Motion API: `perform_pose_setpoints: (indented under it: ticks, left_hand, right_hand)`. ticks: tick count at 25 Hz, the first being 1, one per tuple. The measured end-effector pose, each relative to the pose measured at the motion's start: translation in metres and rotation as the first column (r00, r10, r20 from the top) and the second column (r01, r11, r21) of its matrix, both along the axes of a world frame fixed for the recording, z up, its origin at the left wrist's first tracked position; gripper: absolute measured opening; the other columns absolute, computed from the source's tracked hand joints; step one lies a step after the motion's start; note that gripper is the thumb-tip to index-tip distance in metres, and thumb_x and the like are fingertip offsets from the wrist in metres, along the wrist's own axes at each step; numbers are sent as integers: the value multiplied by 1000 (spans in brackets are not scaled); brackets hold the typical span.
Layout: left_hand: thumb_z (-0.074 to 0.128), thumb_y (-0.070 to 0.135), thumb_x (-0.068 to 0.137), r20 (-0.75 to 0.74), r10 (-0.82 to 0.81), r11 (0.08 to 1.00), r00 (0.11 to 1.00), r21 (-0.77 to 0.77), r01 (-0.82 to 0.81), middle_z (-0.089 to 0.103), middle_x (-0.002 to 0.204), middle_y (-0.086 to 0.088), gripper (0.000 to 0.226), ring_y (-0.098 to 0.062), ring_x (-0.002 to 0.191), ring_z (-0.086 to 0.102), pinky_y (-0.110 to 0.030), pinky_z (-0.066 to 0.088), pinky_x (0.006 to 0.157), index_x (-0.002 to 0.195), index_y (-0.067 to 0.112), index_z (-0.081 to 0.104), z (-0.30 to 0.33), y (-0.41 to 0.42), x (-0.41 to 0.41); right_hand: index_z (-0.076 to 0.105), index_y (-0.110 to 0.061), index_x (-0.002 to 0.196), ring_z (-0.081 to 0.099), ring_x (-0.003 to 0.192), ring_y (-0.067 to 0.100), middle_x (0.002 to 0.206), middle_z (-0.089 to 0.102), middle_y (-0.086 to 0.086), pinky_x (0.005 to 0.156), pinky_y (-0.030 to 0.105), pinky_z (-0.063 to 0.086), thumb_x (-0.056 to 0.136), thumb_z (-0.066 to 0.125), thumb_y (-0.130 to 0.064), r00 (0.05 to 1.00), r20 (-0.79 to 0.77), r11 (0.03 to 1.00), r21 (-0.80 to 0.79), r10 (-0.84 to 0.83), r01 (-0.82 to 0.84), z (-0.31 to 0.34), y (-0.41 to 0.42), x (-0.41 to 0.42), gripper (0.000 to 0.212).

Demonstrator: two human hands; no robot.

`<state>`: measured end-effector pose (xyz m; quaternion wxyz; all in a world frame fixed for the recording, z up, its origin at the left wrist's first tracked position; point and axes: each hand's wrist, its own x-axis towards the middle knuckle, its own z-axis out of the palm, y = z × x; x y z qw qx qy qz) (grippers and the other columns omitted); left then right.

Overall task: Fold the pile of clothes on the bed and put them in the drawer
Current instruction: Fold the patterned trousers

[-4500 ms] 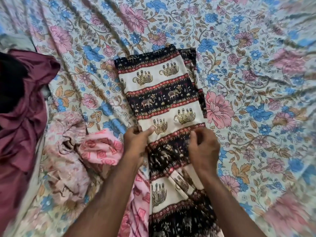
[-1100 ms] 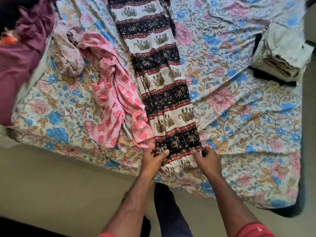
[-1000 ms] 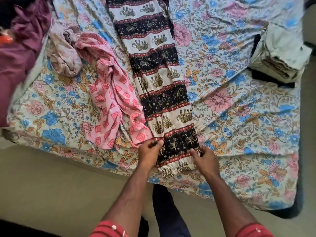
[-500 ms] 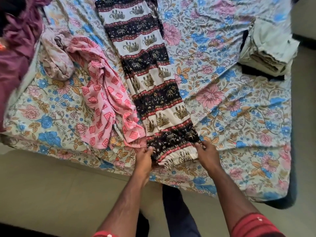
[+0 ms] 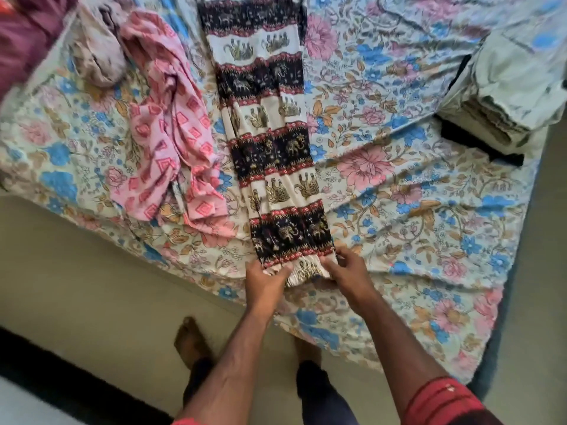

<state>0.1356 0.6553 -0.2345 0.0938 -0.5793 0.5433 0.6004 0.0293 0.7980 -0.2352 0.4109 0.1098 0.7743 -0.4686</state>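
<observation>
Bed [image 5: 429,210]: trouser cuff [image 5: 303,269] between hands

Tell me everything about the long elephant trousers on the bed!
The long elephant-print trousers are thin, soft-looking cloth with cream and black bands, red borders and golden elephants. They lie flat as one narrow strip, running from the near bed edge up out of view. The gathered cuff end is nearest the person. The left hand and right hand each grip a corner of that cuff. The trousers rest on the floral bedsheet, and the crumpled pink diamond-print garment lies against their left side.
</observation>
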Motion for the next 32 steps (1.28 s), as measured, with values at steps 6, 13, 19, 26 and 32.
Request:
perform_pose_setpoints:
  ticks: [6,13,19,26,32]
  left_hand:
    - [68,42,94,22,0,973,1000,-231,5,68,112,-5,49,-10,78,62,-25,54,64,130,10,59,-1,2,-27]
    - [57,-1,98,38,-87,913,995,-396,95,64,113,2,33,-7,69,59,-20,48,52,127,12,64,-4,-97,-130]
    - [76,17,90,120,-123,893,985,-420,163,70,86,-2,10,-11,69,63,-24,44,54,94,11,68,-15,-89,-136]
    - [61,12,100,-147,366,908,919,-163,-387,66,103,-9,7,-16,80,61,-26,52,63,103,6,63,-14,-91,-102]
    - [49,22,103,-231,345,929,910,-52,-366,63,104,-19,13,-33,86,63,-41,56,68,100,13,58,-12,-98,-90]
  right_hand:
    - [64,-20,96,64,80,4,90,68,-11,75,27,58,92,75,-38,922,-154,898,331,356,-291,9,49,-34,22]
    - [63,-15,118,60,82,6,102,66,-4,79,27,51,94,70,-46,827,-182,811,387,533,-438,7,28,-55,40]
    - [63,-15,119,66,90,14,106,70,1,90,41,59,94,70,-46,838,-186,813,418,513,-405,2,25,-54,41]
    - [63,-17,119,65,80,6,104,70,-3,88,42,61,97,68,-37,843,-161,815,399,514,-421,5,23,-57,30]
    - [57,-14,132,68,98,17,117,69,3,97,49,57,103,58,-30,829,-130,813,325,545,-483,8,29,-52,32]
